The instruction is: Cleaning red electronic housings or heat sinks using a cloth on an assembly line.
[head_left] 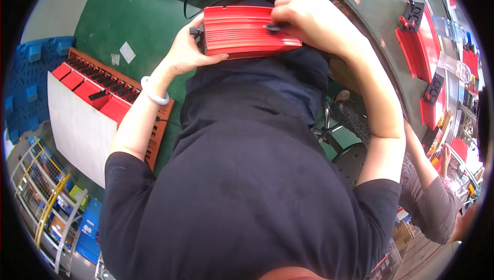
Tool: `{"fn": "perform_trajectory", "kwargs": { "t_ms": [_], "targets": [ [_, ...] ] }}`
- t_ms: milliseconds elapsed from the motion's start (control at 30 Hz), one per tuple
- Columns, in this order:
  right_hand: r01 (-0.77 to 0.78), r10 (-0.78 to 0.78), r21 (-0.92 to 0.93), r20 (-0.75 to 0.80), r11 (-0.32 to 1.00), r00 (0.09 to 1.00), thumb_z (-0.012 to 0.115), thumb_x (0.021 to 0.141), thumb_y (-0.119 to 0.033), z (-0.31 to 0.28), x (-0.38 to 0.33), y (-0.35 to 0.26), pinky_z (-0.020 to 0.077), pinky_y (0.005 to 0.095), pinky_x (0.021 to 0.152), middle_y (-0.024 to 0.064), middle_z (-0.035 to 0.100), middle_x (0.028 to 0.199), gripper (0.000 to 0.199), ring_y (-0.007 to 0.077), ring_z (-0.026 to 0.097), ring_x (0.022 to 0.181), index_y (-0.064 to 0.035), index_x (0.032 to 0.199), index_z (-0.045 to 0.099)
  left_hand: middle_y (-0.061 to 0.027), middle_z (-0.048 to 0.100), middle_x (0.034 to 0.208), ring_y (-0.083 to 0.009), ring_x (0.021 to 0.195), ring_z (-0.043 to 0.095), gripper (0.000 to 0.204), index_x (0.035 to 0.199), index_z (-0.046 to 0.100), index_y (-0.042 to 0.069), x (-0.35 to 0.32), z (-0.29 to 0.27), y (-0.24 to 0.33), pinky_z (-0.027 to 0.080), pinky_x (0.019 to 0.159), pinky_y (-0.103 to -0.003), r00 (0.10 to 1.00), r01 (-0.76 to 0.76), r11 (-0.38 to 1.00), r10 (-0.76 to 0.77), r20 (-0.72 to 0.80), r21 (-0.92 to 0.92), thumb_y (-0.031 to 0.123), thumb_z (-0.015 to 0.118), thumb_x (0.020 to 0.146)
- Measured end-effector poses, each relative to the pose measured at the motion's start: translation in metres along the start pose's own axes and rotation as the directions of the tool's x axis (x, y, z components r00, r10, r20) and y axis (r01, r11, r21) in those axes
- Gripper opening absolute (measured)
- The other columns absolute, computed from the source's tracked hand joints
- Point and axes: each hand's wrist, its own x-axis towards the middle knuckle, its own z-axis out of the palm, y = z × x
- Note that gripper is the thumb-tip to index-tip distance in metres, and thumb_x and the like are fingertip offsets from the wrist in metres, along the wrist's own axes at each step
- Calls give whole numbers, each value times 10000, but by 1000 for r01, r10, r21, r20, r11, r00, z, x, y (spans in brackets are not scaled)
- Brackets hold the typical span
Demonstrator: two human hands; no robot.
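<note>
A red ribbed metal housing [236, 32] with a black end piece is held up above my lap. My left hand [186, 48] grips its left end, thumb along the near edge and fingers behind. A black knob [194, 30] sticks out at that end. Over the right part of the housing, my right hand [303, 20] is closed on a small black part [278, 27], held against the ribbed face. Its exact kind is hard to make out, and my curled fingers partly hide it.
An orange crate [160, 138] with several red housings stands at left, beside a white board [77, 125] and a blue plastic pallet [38, 74]. On the grey workbench [373, 2] at right lie red housings [417, 48] and a clear bottle [450, 29]. A co-worker's arm [419, 154] is nearby.
</note>
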Motion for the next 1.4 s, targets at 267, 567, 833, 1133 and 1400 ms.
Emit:
{"fn": "perform_trajectory", "kwargs": {
  "t_ms": [267, 567, 833, 1133, 1400],
  "targets": [
    [-281, 461, 378, -815, 882, 350, 565, 904, -20, -23, -32, 21, 445, 214, 757, 47, 612, 882, 116, 84, 569, 855, -22, 1019, 576, -61, 559, 1216, -147, 1125, 539, 870, 1365, 379, 44, -10, 0, 2, 462, 969, -328, 997, 58, 997, -60, -39, -43, 34, 829, 620],
    [-405, 454, 252, -704, 879, 547, 680, 765, -81, 27, -42, -5, 476, 296, 599, 82, 609, 717, 128, 223, 603, 628, -70, 874, 613, -57, 577, 1176, -135, 1094, 546, 824, 1327, 419, 32, -13, 4, 4, 442, 972, -308, 998, 7, 998, -10, -59, -60, 35, 832, 614],
    [-469, 383, -31, -533, 883, 755, 657, 702, -55, 57, -44, -25, 441, 384, 778, 86, 634, 907, 273, 264, 602, 879, -57, 972, 617, -63, 610, 1100, -152, 1022, 576, 684, 1207, 527, 46, -13, 15, 12, 440, 941, -300, 995, -70, 997, 72, -69, 34, 88, 834, 597],
    [-322, 297, 51, -541, 945, 787, 677, 670, -62, 62, 10, -89, 380, 358, 776, 28, 602, 880, 349, 196, 579, 893, -88, 1012, 609, -77, 647, 1031, -189, 917, 634, 613, 1144, 566, 83, -14, 33, 23, 502, 831, -316, 989, -9, 985, 34, -143, 174, 170, 829, 597],
    [57, 162, 383, -515, 922, 842, 618, 759, -43, 17, 60, -101, 406, 374, 816, 90, 592, 947, 242, 292, 554, 899, -66, 997, 585, -124, 650, 976, -264, 908, 640, 540, 1072, 585, 54, -7, 40, -4, 506, 795, -351, 971, -137, 985, 112, -212, -103, 221, 812, 611]
  ]
}}
